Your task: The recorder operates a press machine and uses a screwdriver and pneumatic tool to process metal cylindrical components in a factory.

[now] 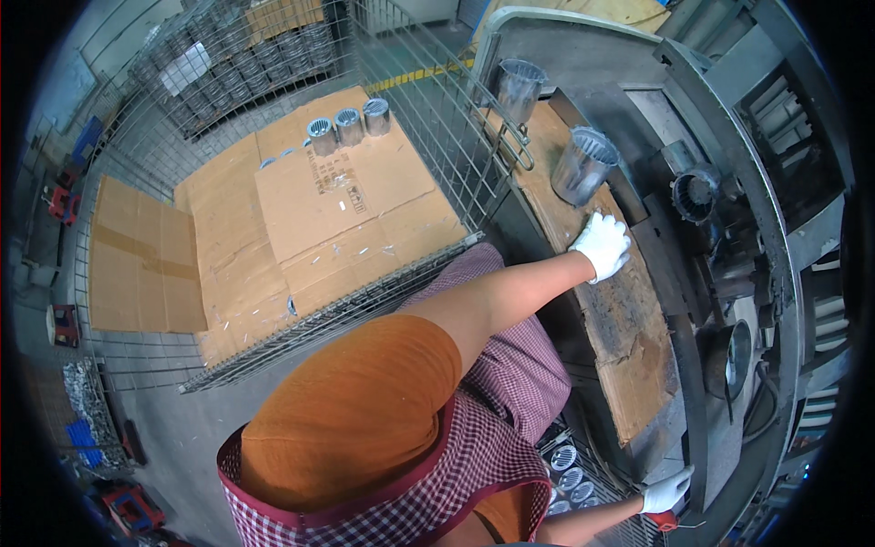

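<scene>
In the head view, we see dark print and a boxed mark on the flattened brown cardboard sheet (365,214) inside the grey wire-mesh cage (365,304); three short, shiny metal cylinders (348,133) stand in a row at its far edge. A white paper sheet (186,69) lies against the stacked grey metal parts (290,55) behind, its surface too small for us to make out.

The left hand (602,248), in a white glove, rests palm down on the worn brown cardboard strip (629,365), fingers loosely bent. Its palm is hidden, so we cannot tell whether it has hold of anything. Just beyond its fingers, the grey, ribbed metal cup (583,166) stands on the strip, with a similar grey metal cup (520,91) farther off.

The right hand (668,490), also white-gloved, has its fingers fairly straight, just beside a small red object (663,521); we cannot tell whether it grips anything. Near that forearm, slotted metal cylinders (570,479) are partly hidden by the checked apron (392,492). Blackness swallows the picture's rim.
</scene>
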A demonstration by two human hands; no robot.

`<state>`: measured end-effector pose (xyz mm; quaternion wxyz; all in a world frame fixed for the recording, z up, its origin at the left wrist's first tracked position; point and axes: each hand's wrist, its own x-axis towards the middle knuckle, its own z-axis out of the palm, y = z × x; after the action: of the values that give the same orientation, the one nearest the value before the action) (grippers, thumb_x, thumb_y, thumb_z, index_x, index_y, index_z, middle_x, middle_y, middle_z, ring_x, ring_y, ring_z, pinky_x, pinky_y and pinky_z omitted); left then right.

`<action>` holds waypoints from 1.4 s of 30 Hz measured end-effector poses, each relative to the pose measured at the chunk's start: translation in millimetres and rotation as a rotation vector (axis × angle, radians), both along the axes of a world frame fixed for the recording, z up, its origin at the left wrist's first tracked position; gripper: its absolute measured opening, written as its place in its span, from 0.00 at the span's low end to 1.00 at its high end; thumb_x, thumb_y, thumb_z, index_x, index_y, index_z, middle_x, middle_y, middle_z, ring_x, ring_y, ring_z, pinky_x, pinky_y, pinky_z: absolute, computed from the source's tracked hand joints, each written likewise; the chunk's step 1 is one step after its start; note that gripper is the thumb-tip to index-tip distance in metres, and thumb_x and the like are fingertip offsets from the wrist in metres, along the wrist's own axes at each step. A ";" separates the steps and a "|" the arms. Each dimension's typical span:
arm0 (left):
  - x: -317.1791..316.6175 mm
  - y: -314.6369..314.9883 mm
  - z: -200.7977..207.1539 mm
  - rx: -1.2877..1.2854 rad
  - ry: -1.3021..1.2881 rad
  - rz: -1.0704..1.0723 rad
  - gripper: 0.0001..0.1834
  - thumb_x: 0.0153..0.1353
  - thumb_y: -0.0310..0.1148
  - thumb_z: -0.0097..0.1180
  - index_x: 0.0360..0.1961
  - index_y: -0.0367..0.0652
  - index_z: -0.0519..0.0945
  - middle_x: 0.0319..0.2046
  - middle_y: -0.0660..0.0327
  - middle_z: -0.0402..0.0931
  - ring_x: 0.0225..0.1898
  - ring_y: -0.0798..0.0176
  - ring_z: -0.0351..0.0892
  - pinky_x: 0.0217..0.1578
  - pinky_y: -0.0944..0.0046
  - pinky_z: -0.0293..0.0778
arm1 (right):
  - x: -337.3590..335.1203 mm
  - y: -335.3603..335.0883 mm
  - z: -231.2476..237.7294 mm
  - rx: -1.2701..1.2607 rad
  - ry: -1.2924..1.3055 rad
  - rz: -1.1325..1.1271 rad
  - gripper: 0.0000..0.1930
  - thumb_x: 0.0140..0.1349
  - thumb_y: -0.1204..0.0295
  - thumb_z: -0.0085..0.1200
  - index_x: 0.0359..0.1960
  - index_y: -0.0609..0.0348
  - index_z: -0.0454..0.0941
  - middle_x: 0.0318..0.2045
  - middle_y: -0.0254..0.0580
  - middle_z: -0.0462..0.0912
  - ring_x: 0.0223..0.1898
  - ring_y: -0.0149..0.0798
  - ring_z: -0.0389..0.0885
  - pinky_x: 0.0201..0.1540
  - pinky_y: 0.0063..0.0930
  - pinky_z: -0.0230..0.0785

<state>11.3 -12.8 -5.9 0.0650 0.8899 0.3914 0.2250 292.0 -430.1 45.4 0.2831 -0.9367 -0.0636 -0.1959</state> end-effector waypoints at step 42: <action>2.5 3.1 8.5 0.009 0.041 -0.023 0.19 0.63 0.49 0.48 0.44 0.50 0.82 0.44 0.56 0.76 0.49 0.52 0.72 0.49 0.46 0.64 | -83.6 242.8 62.4 0.090 -0.132 0.833 0.17 0.61 0.57 0.53 0.41 0.57 0.81 0.38 0.52 0.83 0.42 0.53 0.81 0.46 0.38 0.73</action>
<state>13.8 -9.7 2.6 0.0552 0.8991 0.3814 0.2076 208.4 -187.4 107.7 0.3743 -0.8029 -0.4462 -0.1271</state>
